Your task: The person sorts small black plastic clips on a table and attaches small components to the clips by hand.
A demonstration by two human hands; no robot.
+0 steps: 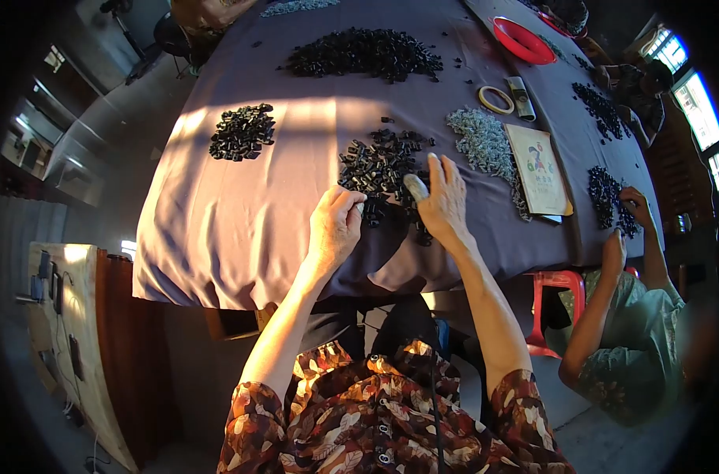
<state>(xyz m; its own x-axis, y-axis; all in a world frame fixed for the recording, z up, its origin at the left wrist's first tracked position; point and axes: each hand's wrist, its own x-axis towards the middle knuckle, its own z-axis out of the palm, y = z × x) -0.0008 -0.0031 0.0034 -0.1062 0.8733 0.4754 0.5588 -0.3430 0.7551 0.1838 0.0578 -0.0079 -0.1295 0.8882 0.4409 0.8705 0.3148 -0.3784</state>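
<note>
My left hand (335,224) is closed at the near left edge of a pile of small black parts (379,167). Its thumb and index finger are pinched together; whatever they may hold is too small to make out. At the pile's right side is my right hand (445,201), fingers stretched forward and thumb apart. A pale cover wraps its thumb tip. The black parts look short and shiny, like little plastic pieces. To the right lies a heap of small silvery pieces (483,144), and a smaller black pile (242,132) sits to the left.
A large black pile (363,54) lies farther back on the cloth-covered table (217,261). A booklet (539,170), a tape roll (496,99) and a red basin (524,41) are on the right. Beside me, another person's hands (626,225) work at a black pile. A red stool (555,300) stands below.
</note>
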